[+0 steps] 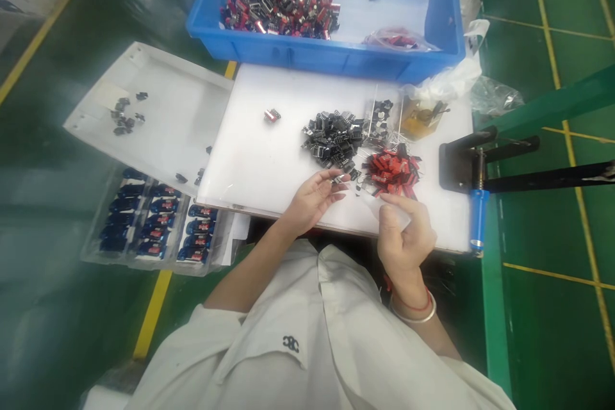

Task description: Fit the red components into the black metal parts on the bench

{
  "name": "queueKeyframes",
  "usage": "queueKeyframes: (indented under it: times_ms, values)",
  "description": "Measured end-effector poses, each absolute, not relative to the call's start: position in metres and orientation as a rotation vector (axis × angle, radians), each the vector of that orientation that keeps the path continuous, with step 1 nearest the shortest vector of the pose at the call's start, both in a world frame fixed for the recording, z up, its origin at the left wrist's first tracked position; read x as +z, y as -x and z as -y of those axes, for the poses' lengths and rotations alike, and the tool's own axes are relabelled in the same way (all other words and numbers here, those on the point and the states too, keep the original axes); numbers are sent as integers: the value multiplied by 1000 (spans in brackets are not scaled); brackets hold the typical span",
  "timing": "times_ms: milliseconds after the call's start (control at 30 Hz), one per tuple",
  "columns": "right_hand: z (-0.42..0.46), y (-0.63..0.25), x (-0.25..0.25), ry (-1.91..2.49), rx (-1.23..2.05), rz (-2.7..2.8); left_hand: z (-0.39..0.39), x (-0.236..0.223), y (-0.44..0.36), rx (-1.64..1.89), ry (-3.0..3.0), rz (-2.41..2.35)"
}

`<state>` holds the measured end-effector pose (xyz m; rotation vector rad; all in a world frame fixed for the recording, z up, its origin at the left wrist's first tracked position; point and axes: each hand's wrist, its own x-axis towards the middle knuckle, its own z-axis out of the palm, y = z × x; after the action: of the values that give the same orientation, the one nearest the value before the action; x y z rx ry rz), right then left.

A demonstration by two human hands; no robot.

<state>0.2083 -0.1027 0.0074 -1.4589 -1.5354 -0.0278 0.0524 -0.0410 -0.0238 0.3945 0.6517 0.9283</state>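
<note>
My left hand (312,202) pinches a small black connector (339,179) at its fingertips, right beside a heap of black connectors (331,138). My right hand (406,230) lies close by, its fingers on a clear plastic bag (391,211), just below a heap of red-and-black parts (391,170). Both heaps rest on a white board (250,154), and a single red-and-black part (271,115) sits apart on it. Part of the bag is hidden by my fingers.
A blue crate (327,57) holding a heap of parts lines the board's far edge. To the left are a white tray (173,109) and a clear blister tray of blue-packed items (154,224). A black clamp with a blue handle (475,205) stands at the right edge.
</note>
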Motion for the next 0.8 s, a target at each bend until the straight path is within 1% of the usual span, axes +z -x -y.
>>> queueKeyframes:
  times_ms: [800]
  values:
    - [104, -209, 4, 1482, -1, 1547, 41, -23, -53, 933, -394, -668]
